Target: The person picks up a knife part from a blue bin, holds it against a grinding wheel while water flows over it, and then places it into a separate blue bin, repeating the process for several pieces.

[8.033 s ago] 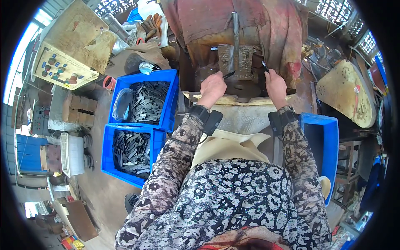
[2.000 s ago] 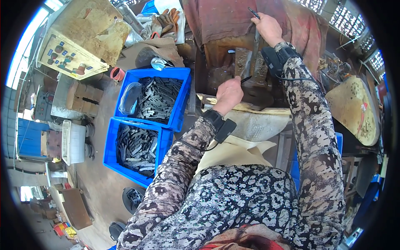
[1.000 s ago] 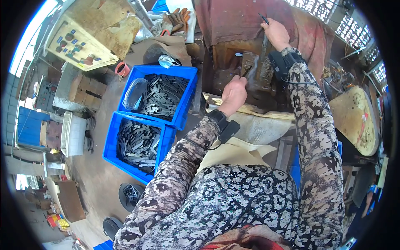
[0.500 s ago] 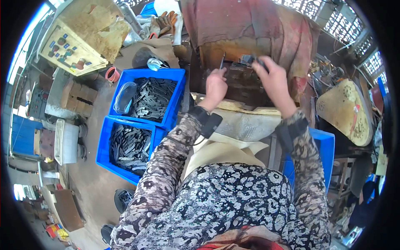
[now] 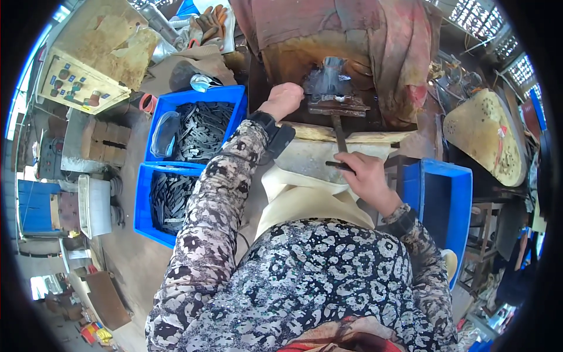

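Observation:
My right hand (image 5: 368,180) is closed at the near end of a metal bar (image 5: 339,134). A short dark strip (image 5: 340,166) juts from its fingers to the left. The bar runs away from me to a wet, rusty metal fixture (image 5: 337,107) in the dark recess of the machine. Behind the fixture, a grey metal block (image 5: 333,66) stands amid what looks like splashing water. My left hand (image 5: 285,100) is closed beside the fixture's left end. Its fingertips point away, so whatever they hold, if anything, is hidden.
Two blue crates (image 5: 237,120) of dark metal strips stand at my left, a clear plastic container (image 5: 166,135) in the far one. Another blue crate (image 5: 463,205) is at my right. Reddish cloth (image 5: 404,53) drapes the machine; a control box (image 5: 82,82) stands far left.
My right hand has come back toward me from the recess to the bar. The left hand has moved left. The view has shifted, and splashing now shows around the block.

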A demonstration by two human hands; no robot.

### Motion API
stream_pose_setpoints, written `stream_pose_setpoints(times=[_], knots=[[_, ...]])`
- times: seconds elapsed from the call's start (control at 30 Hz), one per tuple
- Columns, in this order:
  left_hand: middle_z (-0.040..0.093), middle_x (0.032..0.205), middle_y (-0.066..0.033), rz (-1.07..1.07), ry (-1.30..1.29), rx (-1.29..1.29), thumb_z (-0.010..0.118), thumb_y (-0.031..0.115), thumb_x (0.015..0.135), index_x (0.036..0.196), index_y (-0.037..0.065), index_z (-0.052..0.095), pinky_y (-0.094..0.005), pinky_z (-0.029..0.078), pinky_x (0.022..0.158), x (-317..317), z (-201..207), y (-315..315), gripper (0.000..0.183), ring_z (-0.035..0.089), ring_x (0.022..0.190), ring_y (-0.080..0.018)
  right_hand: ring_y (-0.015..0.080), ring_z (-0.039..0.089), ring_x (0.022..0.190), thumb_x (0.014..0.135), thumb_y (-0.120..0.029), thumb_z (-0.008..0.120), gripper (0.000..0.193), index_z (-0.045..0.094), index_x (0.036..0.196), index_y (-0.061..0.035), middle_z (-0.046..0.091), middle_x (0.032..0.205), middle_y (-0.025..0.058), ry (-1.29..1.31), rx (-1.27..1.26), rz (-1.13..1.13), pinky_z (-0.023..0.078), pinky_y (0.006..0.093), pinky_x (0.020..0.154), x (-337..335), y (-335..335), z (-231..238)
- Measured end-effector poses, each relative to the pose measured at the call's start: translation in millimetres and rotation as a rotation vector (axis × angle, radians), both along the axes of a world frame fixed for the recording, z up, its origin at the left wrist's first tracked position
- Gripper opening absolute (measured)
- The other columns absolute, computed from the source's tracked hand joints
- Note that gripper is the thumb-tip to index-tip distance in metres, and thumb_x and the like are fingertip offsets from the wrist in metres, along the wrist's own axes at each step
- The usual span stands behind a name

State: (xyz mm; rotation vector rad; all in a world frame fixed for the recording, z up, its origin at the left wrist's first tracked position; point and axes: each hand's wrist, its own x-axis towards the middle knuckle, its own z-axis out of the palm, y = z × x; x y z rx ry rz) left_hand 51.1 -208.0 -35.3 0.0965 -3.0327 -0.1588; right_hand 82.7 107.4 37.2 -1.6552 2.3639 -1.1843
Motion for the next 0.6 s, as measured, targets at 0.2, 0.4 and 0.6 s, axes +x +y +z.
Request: stream_pose_setpoints(times=[0.2,0.4,0.6], knots=[[0.069,0.092,-0.0185,-0.041,-0.196,-0.065,0.052,0.007,0.08,0.088,0.004,0.072,-0.0426,0.053,0.08,-11.1,-10.9,8.0,0.022,0.067,0.091,-0.0343,0.0251,0.065,0.07,0.08,-0.014,0.071,0.026,0.065,0.103,-0.006,0.068,0.086,0.0101,-0.103,0.022,0.121,0.051,0.0325,0.065,-2.2,-0.2,-1.9],[0.069,0.094,-0.0182,0.29,-0.193,0.101,0.053,0.018,0.081,0.089,0.005,0.072,-0.0437,0.053,0.081,2.1,9.5,12.2,0.024,0.066,0.093,-0.0341,0.0116,0.059,0.069,0.09,-0.014,0.062,0.023,0.062,0.108,0.0003,0.065,0.085,0.0029,-0.619,-0.013,-0.086,0.048,0.0252,0.063,-36.1,-9.7,0.3],[0.066,0.074,-0.0128,0.359,0.239,0.292,0.055,0.03,0.086,0.079,0.008,0.069,-0.0447,0.052,0.07,33.5,54.1,45.1,0.027,0.065,0.076,-0.0321,0.0286,0.062,0.1,0.089,0.001,0.052,0.038,0.046,0.126,0.0058,0.061,0.111,0.0209,-1.569,-0.455,-0.077,0.051,0.0397,0.089,-88.8,-16.8,-13.4]])
